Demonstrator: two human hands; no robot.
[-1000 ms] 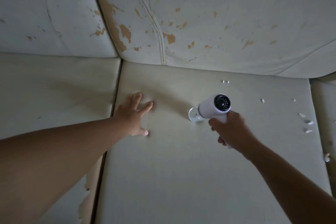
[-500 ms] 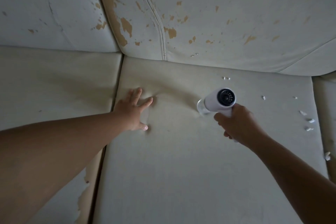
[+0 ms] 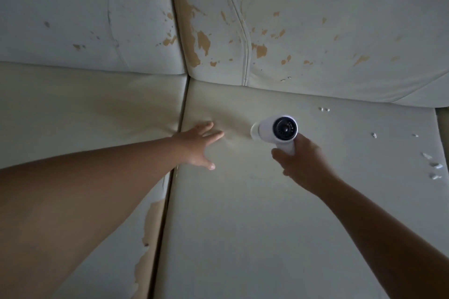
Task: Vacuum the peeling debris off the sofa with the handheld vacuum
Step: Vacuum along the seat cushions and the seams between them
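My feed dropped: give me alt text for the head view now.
The right hand grips a white handheld vacuum, nozzle at the seat cushion; the left hand lies flat to its left. White flakes lie near the cushion's right edge.

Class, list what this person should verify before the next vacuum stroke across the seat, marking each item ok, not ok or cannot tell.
1. Grip: the right hand holds the vacuum by its handle: ok.
2. Support: the left hand lies flat on the cushion, apart from the nozzle: ok.
3. Contact: nozzle touching the cushion: cannot tell.
4. Power: vacuum running: cannot tell.
5. Cushion free of debris: not ok; white flakes lie right of the vacuum, near the cushion's right edge.
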